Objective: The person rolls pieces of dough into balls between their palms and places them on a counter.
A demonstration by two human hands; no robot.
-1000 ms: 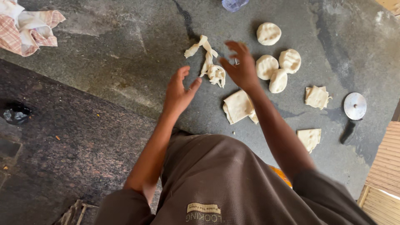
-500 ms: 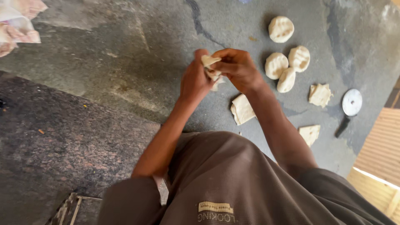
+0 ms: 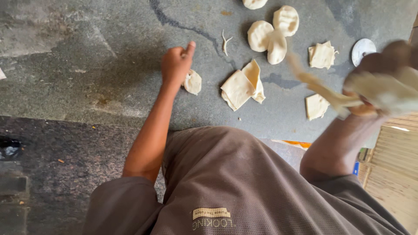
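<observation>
My left hand (image 3: 175, 65) rests on the grey stone counter (image 3: 87, 56), fingers curled around a small round piece of dough (image 3: 193, 82) beside it. My right hand (image 3: 383, 82) is raised near the camera at the right, blurred, gripping a bunch of dough scraps (image 3: 331, 93) that trail to the left. Folded flat dough sheets (image 3: 241, 85) lie between the hands. Three filled dough pieces (image 3: 272, 32) sit further back.
Two small dough squares (image 3: 322, 54) (image 3: 315, 106) lie at the right, beside a round wheel cutter (image 3: 363, 48). A thin dough strip (image 3: 225, 42) lies on the counter. Another dough piece (image 3: 254, 3) is at the top edge. A wooden surface (image 3: 396, 165) is at the right.
Both hands were together gathering dough scraps. Now the right hand has swung up and to the right with the scraps, and the left hand has come down on a small dough piece.
</observation>
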